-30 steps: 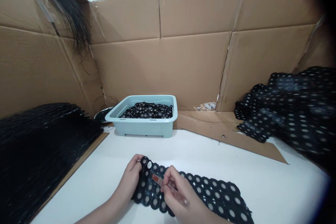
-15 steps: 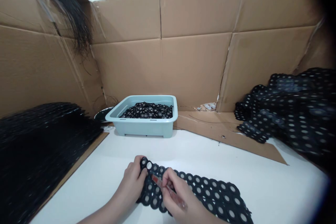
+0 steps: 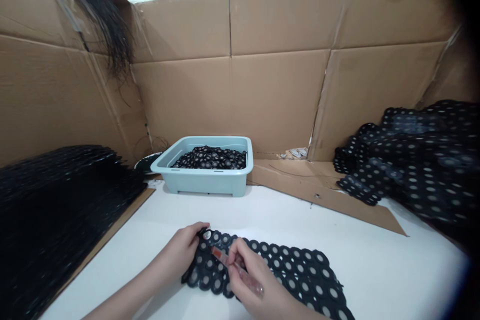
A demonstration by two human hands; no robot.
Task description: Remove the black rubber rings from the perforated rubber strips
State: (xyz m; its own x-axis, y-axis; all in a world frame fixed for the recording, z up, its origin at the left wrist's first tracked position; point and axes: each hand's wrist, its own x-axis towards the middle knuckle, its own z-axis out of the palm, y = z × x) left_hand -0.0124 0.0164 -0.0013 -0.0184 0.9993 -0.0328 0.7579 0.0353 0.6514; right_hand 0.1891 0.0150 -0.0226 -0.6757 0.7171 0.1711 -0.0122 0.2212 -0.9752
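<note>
A black sheet of joined rings with pale round centres lies on the white table in front of me. At its left end my left hand pinches the upper corner, which is slightly raised beside one bright white disc. My right hand is closed around a small clear tool with a red tip. The tip points left over the sheet, close to the left end; whether it touches the sheet is hard to tell.
A light blue tub of similar black pieces stands at the back. Black strands are piled on the left. More dotted black sheets are heaped on the right. Cardboard walls surround the table, with a cardboard strip at the rear.
The sheet has shifted a little to the left. My left hand has moved left with its corner, and my right hand with the tool has moved slightly left too.
</note>
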